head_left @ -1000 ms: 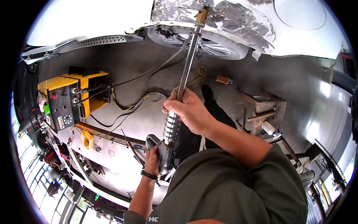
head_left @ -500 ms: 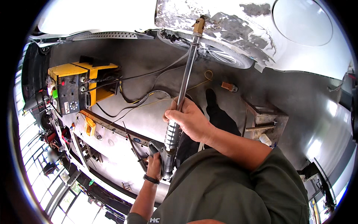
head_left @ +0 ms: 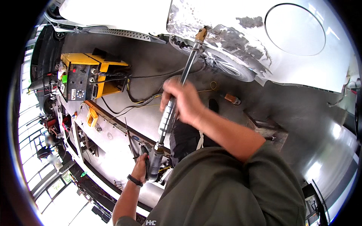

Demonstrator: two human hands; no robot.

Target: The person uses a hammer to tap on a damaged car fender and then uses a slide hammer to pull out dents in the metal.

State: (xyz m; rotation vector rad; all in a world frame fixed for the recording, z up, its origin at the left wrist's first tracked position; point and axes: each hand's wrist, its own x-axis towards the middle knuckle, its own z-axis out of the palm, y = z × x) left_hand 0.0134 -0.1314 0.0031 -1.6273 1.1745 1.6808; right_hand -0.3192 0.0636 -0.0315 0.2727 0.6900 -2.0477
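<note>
A slide hammer dent puller slants from my waist up to the car's rear side panel, its brass-coloured tip against the patchy, sanded metal above the wheel. My left hand, with a dark wristband, is closed around the grip at the tool's lower end. Around the rod, at the upper end of the ribbed sliding weight, my right hand is curled and smeared by motion. A short stretch of bare rod shows between the weight and the grip.
A yellow-and-black welding machine stands at left, its dark cables trailing across the floor. An orange power tool lies beyond my foot, with a wooden stool to the right. A long white bumper-like part lies at left.
My right hand and the sliding weight have moved up the rod, away from the grip. The tool's lower end has shifted left in view, and the whole view has shifted slightly.
</note>
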